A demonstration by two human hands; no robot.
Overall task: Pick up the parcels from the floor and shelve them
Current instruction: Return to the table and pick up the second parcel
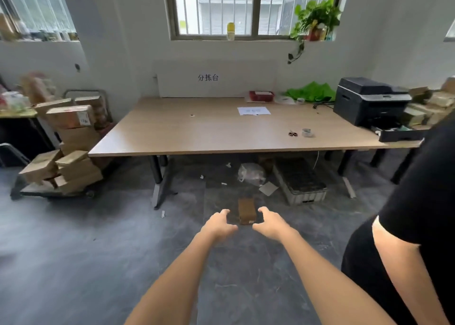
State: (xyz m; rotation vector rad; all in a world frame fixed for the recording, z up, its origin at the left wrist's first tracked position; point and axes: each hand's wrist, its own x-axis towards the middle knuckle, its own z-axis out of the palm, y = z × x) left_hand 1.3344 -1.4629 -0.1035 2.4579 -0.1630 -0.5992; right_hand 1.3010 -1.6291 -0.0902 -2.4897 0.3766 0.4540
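A small brown cardboard parcel (247,210) lies on the grey floor in front of the wooden table. My left hand (219,225) is stretched out just left of it, fingers spread, holding nothing. My right hand (268,222) is just right of the parcel, fingers curled and apart, also holding nothing. Both hands flank the parcel without touching it. No shelf is in view.
The wooden table (172,137) carries a black printer (369,103), scissors (292,134) and paper. A cart with several stacked parcels (71,142) stands at the left. A grey crate (300,181) and plastic bag (251,174) lie under the table. A person in black (418,201) stands close on the right.
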